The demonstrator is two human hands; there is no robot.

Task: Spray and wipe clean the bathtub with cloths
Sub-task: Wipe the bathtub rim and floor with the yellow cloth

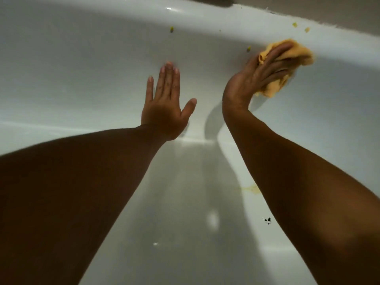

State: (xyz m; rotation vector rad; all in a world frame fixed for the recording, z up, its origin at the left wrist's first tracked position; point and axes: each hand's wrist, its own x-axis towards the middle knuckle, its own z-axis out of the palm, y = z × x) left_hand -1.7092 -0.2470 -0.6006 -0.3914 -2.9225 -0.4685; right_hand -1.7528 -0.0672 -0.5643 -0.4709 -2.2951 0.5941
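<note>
I look down into a white bathtub (86,64). My left hand (166,103) lies flat with straight fingers against the far inner wall, holding nothing. To its right, my right hand (261,75) presses a crumpled yellow cloth (296,52) against the wall just under the rim, its fingers laid over the cloth. Small yellow-green specks (171,29) dot the wall, one of them (248,48) just left of the cloth, and two more (295,24) sit on the rim above it.
A yellowish stain (249,189) marks the tub floor beside my right forearm. A small black spot (268,220) lies lower on the floor. The tub rim (267,19) curves across the top, with a wall behind it.
</note>
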